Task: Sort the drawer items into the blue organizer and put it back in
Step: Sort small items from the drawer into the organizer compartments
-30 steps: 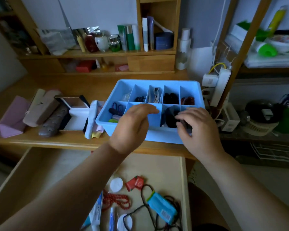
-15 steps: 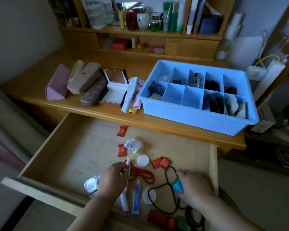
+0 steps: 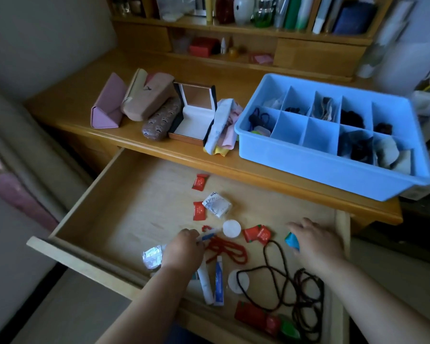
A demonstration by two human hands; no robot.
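The blue organizer (image 3: pixel 308 167) stands on the desk at the right, several compartments holding dark hair ties and small items. Below it the wooden drawer (image 3: pixel 104 202) is pulled open. Inside lie red sachets (image 3: pixel 199 182), a white packet (image 3: pixel 217 204), a white round lid (image 3: pixel 231 228), a red cord (image 3: pixel 230 252), two small tubes (image 3: pixel 218 281) and black cords (image 3: pixel 283 281). My left hand (image 3: pixel 184 249) pinches a thin blue-and-white tube (image 3: pixel 207 235) near the red cord. My right hand (image 3: pixel 315 242) holds a blue packet (image 3: pixel 292 240) at the drawer's right side.
On the desk left of the organizer sit a pink triangular case (image 3: pixel 108 105), two glasses cases (image 3: pixel 147 95), an open white box (image 3: pixel 196 115) and folded cloths (image 3: pixel 224 127). Shelves with bottles and books (image 3: pixel 258 11) rise behind. A red-and-green pack (image 3: pixel 266 319) lies at the drawer's front.
A second ago both hands were over the organizer; they dropped into the drawer. Since half a second ago my right hand has lifted the blue packet slightly and my left grips the thin tube.
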